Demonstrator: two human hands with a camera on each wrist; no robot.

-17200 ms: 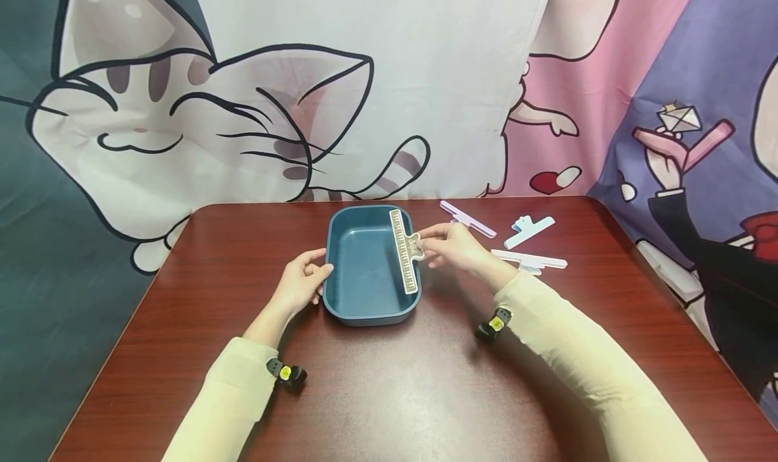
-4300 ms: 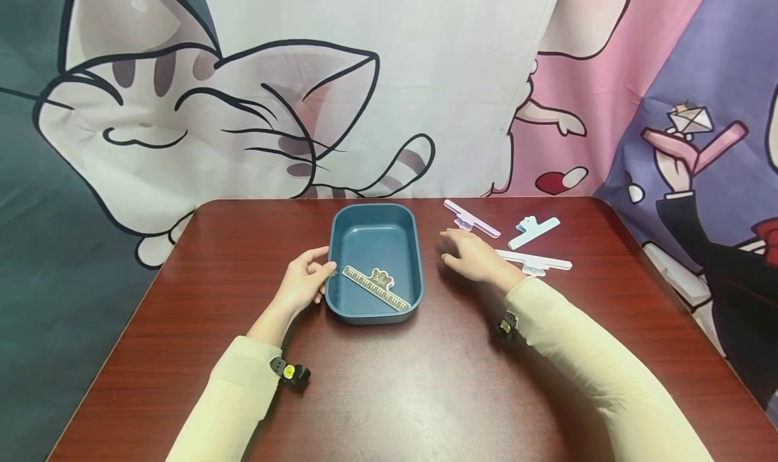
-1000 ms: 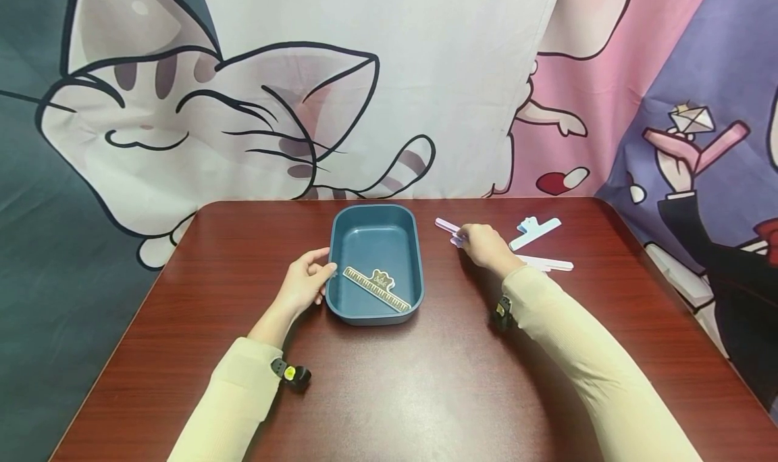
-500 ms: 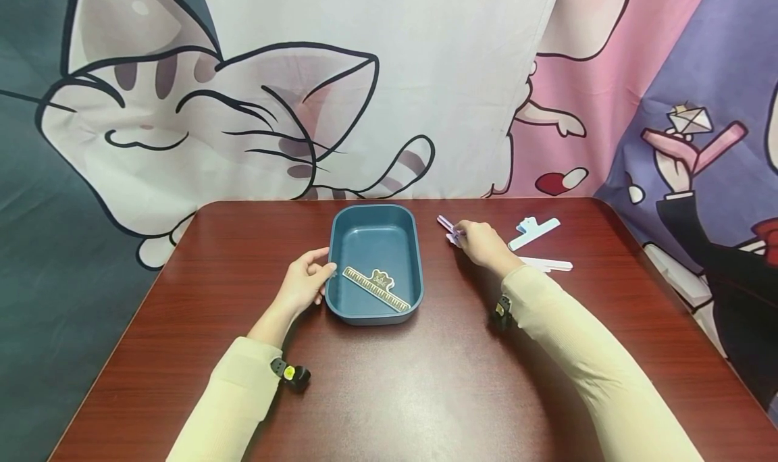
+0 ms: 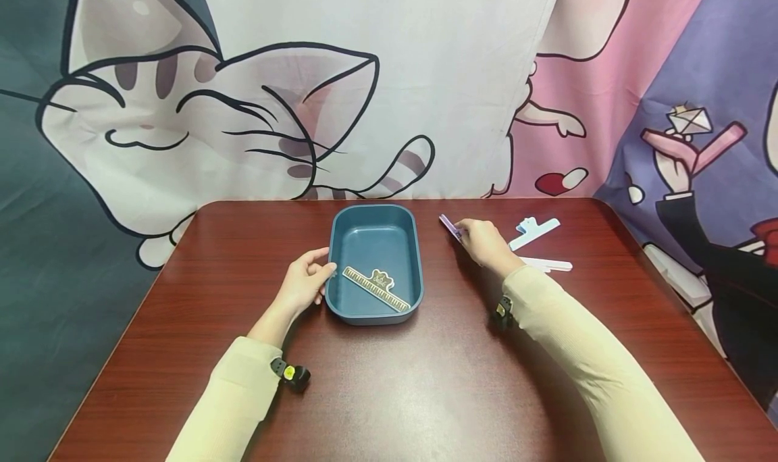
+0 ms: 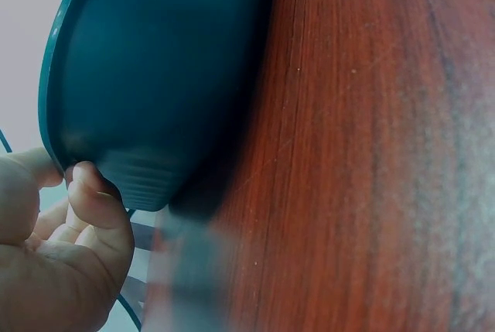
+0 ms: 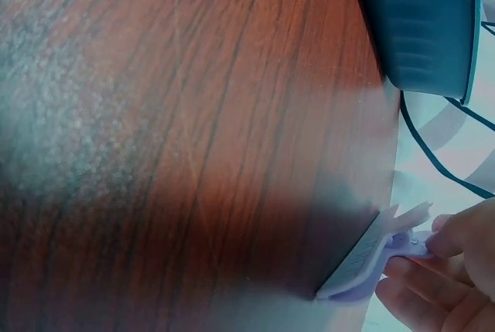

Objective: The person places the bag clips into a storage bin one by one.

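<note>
A deep blue-green rectangular basin (image 5: 373,319) stands on the table, its left rim pinched by my left hand (image 5: 298,281). In the left wrist view the thumb and curled fingers of that left hand (image 6: 66,258) hold the basin's edge. Inside the basin lies a beige long-jawed clip (image 5: 375,288) with a bear-shaped handle. Right of the basin, my right hand (image 5: 486,244) pinches a purple clip (image 5: 448,226) by its handle. In the right wrist view the purple clip (image 7: 357,274) is tipped on edge, its long bar low over the tabletop.
A pale blue clip (image 5: 535,232) lies at the back right of the brown table (image 5: 377,394). In front of it is a white clip (image 5: 552,265), partly hidden by the right wrist. A printed curtain (image 5: 462,97) hangs right behind the table's far edge.
Earlier, the right hand let the beige clip go into the basin, then moved to the purple clip and took hold of it. Lately the purple clip has turned onto its edge. The left hand stays put.
</note>
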